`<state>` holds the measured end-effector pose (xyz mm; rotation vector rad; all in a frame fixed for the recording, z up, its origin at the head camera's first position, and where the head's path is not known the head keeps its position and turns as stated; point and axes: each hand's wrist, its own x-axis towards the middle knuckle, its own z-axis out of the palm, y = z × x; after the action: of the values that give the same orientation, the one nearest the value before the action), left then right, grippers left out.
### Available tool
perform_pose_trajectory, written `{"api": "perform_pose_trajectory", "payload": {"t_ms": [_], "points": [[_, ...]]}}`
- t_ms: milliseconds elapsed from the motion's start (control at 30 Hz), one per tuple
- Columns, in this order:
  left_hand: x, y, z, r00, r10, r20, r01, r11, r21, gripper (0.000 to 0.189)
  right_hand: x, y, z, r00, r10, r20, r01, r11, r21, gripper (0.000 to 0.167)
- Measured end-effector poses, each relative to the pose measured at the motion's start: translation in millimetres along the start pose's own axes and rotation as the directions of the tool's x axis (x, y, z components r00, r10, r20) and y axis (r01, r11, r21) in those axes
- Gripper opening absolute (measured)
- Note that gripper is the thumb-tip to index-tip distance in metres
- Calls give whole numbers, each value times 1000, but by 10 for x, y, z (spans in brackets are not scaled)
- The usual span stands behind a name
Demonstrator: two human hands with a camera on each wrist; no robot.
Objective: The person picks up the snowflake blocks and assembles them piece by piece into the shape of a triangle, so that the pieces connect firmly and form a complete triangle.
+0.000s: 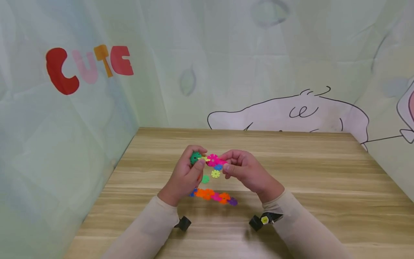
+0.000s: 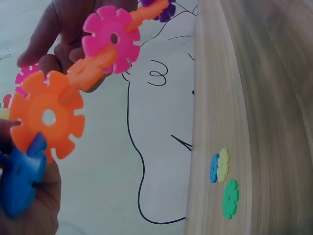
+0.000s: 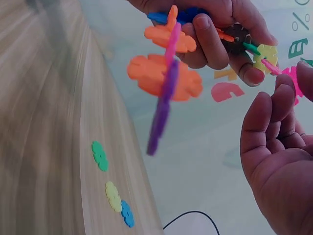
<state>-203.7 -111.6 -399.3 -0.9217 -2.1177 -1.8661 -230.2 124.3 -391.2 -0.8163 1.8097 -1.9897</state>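
Observation:
My left hand grips a chain of slotted plastic flower discs, holding it raised over the table. A green disc shows by the left fingers, and a yellow disc links on to a bright pink disc. At the chain's end, my right hand pinches another pink disc between thumb and fingers. The other stretch hangs out below the left hand, with a blue disc, a large orange disc, more orange and pink ones, and a purple disc at its free tip.
Three loose discs lie on the wooden table beyond the hanging chain: blue, yellow and green. A printed cloth stands behind and along the left side. Black wrist cameras sit under both sleeves.

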Motion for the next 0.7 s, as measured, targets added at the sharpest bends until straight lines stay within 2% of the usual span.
{"api": "perform_pose_trajectory", "payload": {"t_ms": [200, 333, 433, 500, 600, 633, 700], "points": [[6, -6, -10, 1000, -26, -14, 26, 1000, 15, 22, 28, 3, -27, 995, 30, -100, -40, 995, -92, 35], [7, -8, -22, 999, -41, -32, 42, 999, 19, 23, 66, 55, -67, 969, 105, -222, -133, 984, -114, 35], [6, -4, -31, 998, -46, -39, 47, 999, 19, 23, 108, 158, -118, 947, 178, -265, -226, 961, -161, 35], [4, 5, -33, 998, -51, -37, 52, 999, 16, 23, 131, 245, -150, 939, 223, -263, -285, 931, -226, 35], [5, 17, -33, 998, -59, -30, 60, 998, 11, 24, 153, 366, -172, 933, 274, -235, -345, 867, -358, 35], [6, 21, -32, 998, -61, -28, 61, 998, 8, 24, 157, 398, -171, 930, 293, -222, -362, 839, -406, 35], [8, 27, -32, 998, -66, -23, 66, 998, 1, 24, 157, 445, -160, 924, 331, -191, -381, 763, -522, 36]]}}
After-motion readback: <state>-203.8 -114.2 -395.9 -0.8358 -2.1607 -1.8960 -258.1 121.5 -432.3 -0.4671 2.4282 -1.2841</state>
